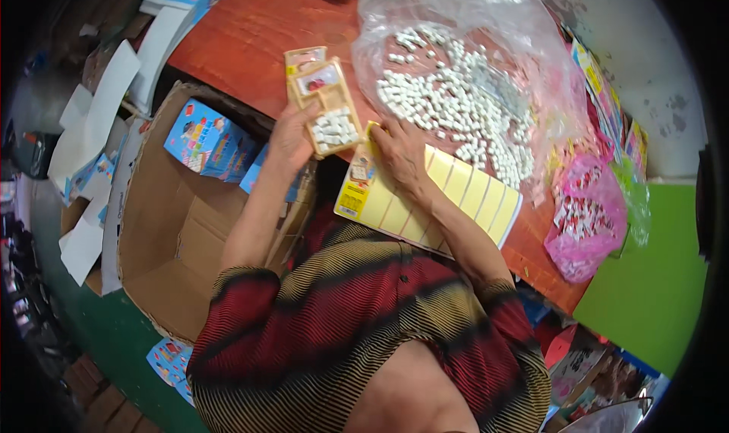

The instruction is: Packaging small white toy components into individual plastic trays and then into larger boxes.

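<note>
My left hand (292, 135) grips a small light-wood compartment tray (351, 112) by its left side. White cubes (335, 128) fill its lower part; a red piece lies in an upper compartment. A second, similar tray (305, 55) shows behind it, partly covered; whether my hand also holds it I cannot tell. My right hand (402, 156) is on a stack of yellow sheets (463, 196) with pale strips, at the table's near edge. Its fingers are bent and closed at the stack's upper left corner, and the thumb is mostly hidden.
Many loose white cubes (433, 91) lie on clear plastic (471, 4) across the reddish table (243, 34). A pink bag (585, 243) of small red and white pieces sits at the right edge. Left of me stands an open cardboard carton (148, 258) with blue printed boxes (209, 140).
</note>
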`<state>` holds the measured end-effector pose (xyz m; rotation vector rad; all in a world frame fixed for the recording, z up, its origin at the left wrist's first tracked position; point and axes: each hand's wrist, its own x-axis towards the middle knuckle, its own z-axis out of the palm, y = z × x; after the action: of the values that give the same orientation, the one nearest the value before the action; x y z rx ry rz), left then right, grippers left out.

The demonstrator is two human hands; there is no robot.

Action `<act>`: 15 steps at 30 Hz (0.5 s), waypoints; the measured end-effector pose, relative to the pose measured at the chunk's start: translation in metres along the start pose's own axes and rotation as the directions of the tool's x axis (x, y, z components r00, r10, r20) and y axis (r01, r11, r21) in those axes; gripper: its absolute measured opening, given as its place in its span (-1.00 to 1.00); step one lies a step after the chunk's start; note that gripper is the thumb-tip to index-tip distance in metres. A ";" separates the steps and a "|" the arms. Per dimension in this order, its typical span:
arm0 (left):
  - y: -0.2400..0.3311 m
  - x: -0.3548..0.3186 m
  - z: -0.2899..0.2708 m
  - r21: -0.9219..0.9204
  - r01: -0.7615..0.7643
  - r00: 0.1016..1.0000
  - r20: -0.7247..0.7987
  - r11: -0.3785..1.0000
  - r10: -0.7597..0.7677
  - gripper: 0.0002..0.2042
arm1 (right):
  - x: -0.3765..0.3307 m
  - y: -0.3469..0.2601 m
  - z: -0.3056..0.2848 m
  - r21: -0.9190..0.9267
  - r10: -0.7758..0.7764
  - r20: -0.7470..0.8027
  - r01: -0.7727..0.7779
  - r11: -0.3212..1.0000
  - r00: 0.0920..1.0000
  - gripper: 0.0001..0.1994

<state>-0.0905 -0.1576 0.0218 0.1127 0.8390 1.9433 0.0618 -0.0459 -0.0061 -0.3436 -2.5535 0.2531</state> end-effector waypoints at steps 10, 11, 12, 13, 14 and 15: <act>-0.018 -0.009 0.006 -0.046 0.012 0.998 0.068 0.999 -0.009 -0.65 | 0.009 -0.006 -0.012 0.022 0.092 0.143 -0.096 0.995 0.985 -0.71; -0.019 -0.012 0.006 -0.041 0.011 0.999 0.048 0.999 -0.009 -0.65 | 0.007 -0.005 -0.010 0.033 0.073 0.155 -0.079 0.996 0.985 -0.71; -0.020 -0.012 0.005 -0.050 -0.003 1.000 0.030 0.999 0.004 -0.65 | 0.003 -0.002 -0.005 0.013 0.045 0.099 -0.047 0.999 0.994 -0.69; -0.021 -0.008 0.004 -0.062 0.007 0.998 0.069 0.998 -0.003 -0.65 | 0.002 0.002 -0.002 -0.006 0.015 0.045 -0.015 1.000 0.999 -0.68; -0.021 -0.007 0.001 -0.073 0.016 0.995 0.098 0.997 -0.009 -0.66 | 0.006 0.000 -0.006 0.034 0.055 0.085 -0.058 0.998 0.995 -0.69; -0.021 -0.005 -0.001 -0.083 0.021 0.992 0.129 0.996 -0.010 -0.67 | 0.011 -0.001 -0.011 0.023 0.074 0.163 -0.078 0.997 0.984 -0.69</act>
<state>-0.0730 -0.1562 0.0100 0.1792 0.6703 1.9322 0.0580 -0.0426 0.0089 -0.4259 -2.6962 0.3598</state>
